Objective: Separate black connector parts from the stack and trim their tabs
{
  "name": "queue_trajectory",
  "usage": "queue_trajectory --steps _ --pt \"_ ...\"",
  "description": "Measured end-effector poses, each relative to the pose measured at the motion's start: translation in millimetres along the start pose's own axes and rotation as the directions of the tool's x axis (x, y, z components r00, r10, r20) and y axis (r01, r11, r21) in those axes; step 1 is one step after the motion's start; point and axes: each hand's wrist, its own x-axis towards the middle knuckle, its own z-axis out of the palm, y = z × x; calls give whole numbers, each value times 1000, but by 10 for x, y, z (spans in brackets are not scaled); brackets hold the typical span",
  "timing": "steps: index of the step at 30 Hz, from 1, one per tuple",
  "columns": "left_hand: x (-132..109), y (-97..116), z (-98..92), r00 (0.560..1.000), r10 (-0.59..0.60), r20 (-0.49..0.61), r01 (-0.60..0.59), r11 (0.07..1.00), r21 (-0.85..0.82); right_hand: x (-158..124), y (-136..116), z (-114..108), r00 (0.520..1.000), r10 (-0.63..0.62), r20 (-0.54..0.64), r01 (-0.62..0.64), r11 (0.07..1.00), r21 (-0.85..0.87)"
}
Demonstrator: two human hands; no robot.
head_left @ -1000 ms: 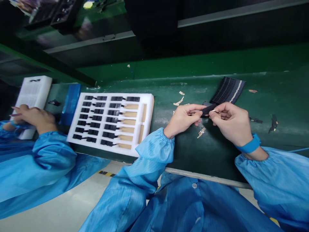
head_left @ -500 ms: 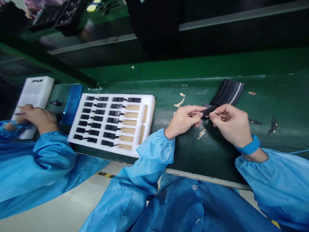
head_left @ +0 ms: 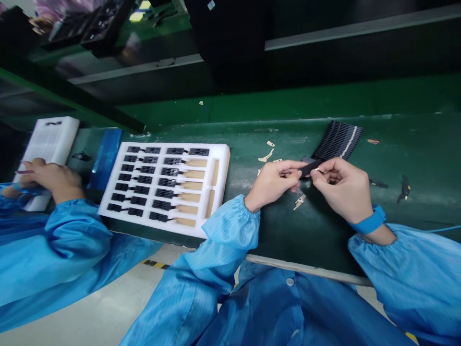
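Observation:
My left hand [head_left: 275,182] pinches a small dark strip-like part [head_left: 309,167] between thumb and fingers. At the right end of that part, my right hand [head_left: 342,187] is closed, with a tiny pale piece [head_left: 318,170] at its fingertips. Just behind the hands lies a ribbed black sheet [head_left: 337,139] with a light stripe across it. Small tan pieces [head_left: 266,155] are scattered left of my left hand, and another tan piece [head_left: 299,202] lies below the held part.
A white foam tray [head_left: 222,178] with rows of black parts is at the left. Dark clips [head_left: 405,188] lie at the right. Another person's hands [head_left: 55,178] are at the far left, by a white foam block [head_left: 66,129] and a blue strip [head_left: 105,158].
The view has shifted slightly. Both hands remain at the dark part, with the pinches nearly the same.

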Motion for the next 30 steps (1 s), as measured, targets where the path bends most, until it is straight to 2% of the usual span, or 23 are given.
queue_trajectory --steps 4,9,13,18,20,23,25,27,30 --pt "-14 8 8 1000 2 -1 -2 1000 11 -6 -9 -6 997 -70 -22 68 996 -61" --pt "-32 66 33 1000 15 -7 -15 999 42 -6 12 -6 995 -97 -37 93 990 -102" --pt "-40 32 98 997 23 -74 -20 999 50 -19 9 6 990 -138 -38 131 979 -157" --pt "-17 -62 139 990 -20 -137 18 1000 -21 -49 20 12 952 -305 -28 276 895 -351" --pt "-6 -57 120 991 -29 -132 22 998 -55 -45 24 -16 945 -321 -68 268 874 -405" --pt "0 -17 77 992 -8 -127 -3 996 -87 -33 9 -76 938 -267 -222 195 934 -299" --pt "0 5 57 990 43 -137 -53 996 -68 -29 -12 -101 940 -223 -259 175 965 -194" --pt "-2 9 56 988 79 -130 -87 995 -57 -27 -26 -98 953 -210 -217 179 972 -154" --pt "-7 -15 90 994 52 -96 -59 996 -70 -17 -21 -56 966 -236 -106 219 964 -151"
